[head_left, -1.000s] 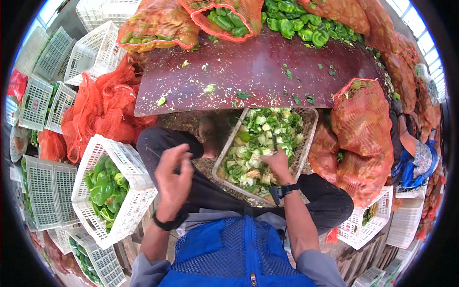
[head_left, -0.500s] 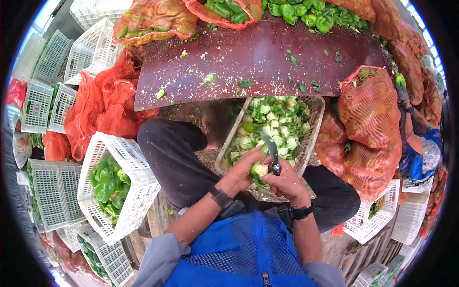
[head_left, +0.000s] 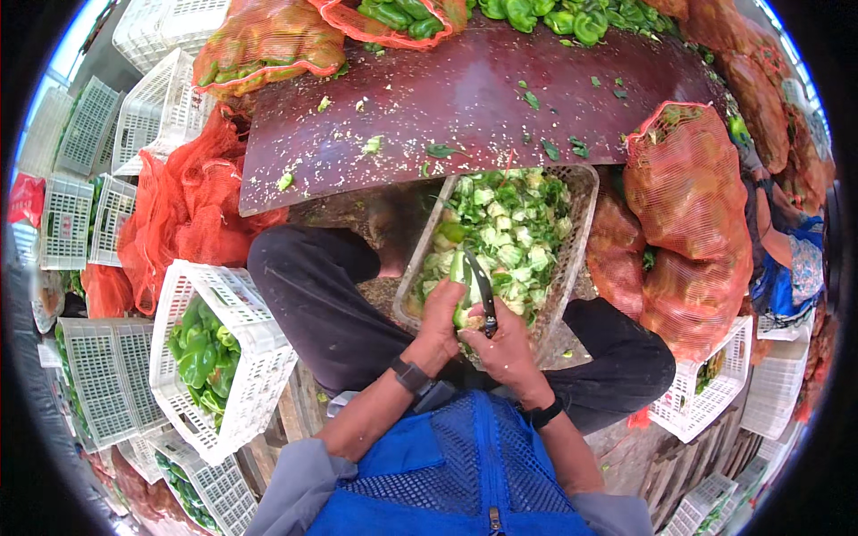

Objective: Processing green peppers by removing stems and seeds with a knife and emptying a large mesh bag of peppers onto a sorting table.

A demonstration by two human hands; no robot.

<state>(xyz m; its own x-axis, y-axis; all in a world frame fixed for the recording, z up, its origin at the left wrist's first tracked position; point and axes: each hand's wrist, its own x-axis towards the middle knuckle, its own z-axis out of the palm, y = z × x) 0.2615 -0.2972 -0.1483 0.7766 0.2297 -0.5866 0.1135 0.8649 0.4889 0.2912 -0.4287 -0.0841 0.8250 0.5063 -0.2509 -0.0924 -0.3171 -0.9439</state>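
Observation:
My left hand (head_left: 440, 314) is closed around a green pepper (head_left: 458, 268), whose lower part is hidden by the fingers. In my right hand (head_left: 506, 347) is a small knife (head_left: 483, 284) with a dark curved blade. The blade points away from me and lies along the pepper's right side. Both hands are close together above the near part of a plastic crate (head_left: 585, 223) between my legs. Pale green pepper cores and trimmings (head_left: 511, 223) fill much of it.
A dark red board (head_left: 402, 116) dotted with seeds lies ahead. Filled mesh sacks (head_left: 693, 214) stand at right; empty red netting (head_left: 183, 210) is heaped at left. A white crate (head_left: 259, 344) of green peppers (head_left: 201, 357) tilts beside my left leg. Another person's arm (head_left: 774, 223) shows far right.
The knife has swung to lie along the pepper. The pepper has turned, showing its long green side instead of the pale cut end. The view has shifted slightly.

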